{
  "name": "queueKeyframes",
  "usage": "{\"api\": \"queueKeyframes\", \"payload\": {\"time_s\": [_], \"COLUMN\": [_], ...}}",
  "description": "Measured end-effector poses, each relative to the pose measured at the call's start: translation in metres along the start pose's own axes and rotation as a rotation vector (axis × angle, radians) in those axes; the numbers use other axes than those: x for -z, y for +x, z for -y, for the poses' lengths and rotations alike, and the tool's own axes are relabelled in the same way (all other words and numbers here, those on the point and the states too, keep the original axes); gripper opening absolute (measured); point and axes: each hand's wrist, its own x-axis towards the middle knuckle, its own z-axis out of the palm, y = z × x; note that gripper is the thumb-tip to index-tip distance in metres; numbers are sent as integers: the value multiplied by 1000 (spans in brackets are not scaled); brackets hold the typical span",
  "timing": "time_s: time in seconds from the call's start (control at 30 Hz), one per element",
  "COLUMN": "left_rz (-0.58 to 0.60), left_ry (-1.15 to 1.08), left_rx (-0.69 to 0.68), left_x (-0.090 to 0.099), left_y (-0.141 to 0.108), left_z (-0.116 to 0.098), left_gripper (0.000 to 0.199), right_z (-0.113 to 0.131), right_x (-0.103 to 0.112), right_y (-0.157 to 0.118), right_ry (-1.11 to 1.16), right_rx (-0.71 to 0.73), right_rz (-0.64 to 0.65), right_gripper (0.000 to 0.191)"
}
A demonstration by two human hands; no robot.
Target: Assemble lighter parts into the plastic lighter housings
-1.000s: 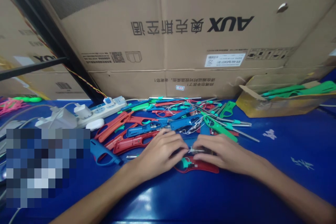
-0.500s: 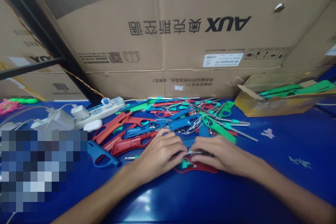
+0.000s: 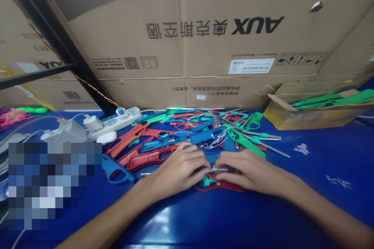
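Observation:
My left hand (image 3: 187,165) and my right hand (image 3: 245,169) meet fingertip to fingertip above a red lighter casing half (image 3: 230,186) on the blue table. Between the fingers of my right hand is a thin metal part with a whitish end (image 3: 217,169). The fingers of my left hand are pinched at that whitish end; what they hold is hidden. A small green plastic piece (image 3: 208,180) rests in the red casing half. Behind my hands lie blue lighter casing halves (image 3: 204,136), red ones (image 3: 149,157) and a green one (image 3: 245,142), mixed with metal tubes and thin white wires.
A yellow-taped carton (image 3: 283,118) holding green casings stands at the back right. To the left are a white power strip (image 3: 117,124) with plugs and cables, and a blurred-out patch. A large cardboard sheet (image 3: 187,54) rises behind the pile.
The whole view has shifted a little, so things appear slightly farther right. Both hands stay together over the red casing half, with almost the same finger pose.

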Motion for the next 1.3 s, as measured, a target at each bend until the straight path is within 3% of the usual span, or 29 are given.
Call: {"api": "queueKeyframes", "payload": {"time_s": [0.23, 0.33, 0.47, 0.63, 1.3], "left_rz": [9, 72, 166, 193, 176], "left_ry": [59, 3, -93, -147, -102], "left_rx": [37, 60, 27, -19, 45], "left_x": [7, 18, 26, 20, 14], "left_y": [-3, -6, -9, -7, -6], "left_z": [15, 20, 17, 8, 10], "left_gripper": [20, 18, 41, 36, 33], "right_z": [0, 2, 3, 3, -7], "right_x": [2, 4, 6, 6, 7], "right_y": [-1, -1, -1, -2, -4], "right_ry": [-11, -15, -28, -55, -71], "right_rx": [-28, -30, -53, -43, -40], "right_rz": [4, 36, 76, 65, 80], "right_gripper": [28, 27, 26, 23, 23]}}
